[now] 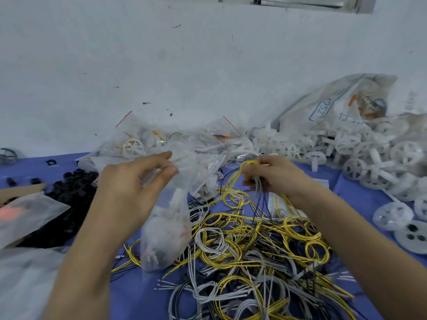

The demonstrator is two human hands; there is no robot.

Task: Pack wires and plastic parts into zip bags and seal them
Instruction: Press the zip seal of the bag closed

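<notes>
My left hand (pixel 131 181) grips the top of a clear zip bag (pixel 165 234) that hangs down over the table, with white and dark parts inside it. My right hand (pixel 275 176) pinches a small bundle of yellow, white and black wires (pixel 233 183) lifted above the table, just right of the bag's mouth. A large tangle of yellow, white and black wire loops (pixel 254 257) lies on the blue table cover (pixel 360 192) under both hands.
Filled zip bags (pixel 161 142) are heaped at the wall behind my hands. White plastic wheels (pixel 360 155) and a big printed sack (pixel 335 107) fill the right. Black rings (pixel 71 195) lie at the left, with empty bags (pixel 25 215) near the left edge.
</notes>
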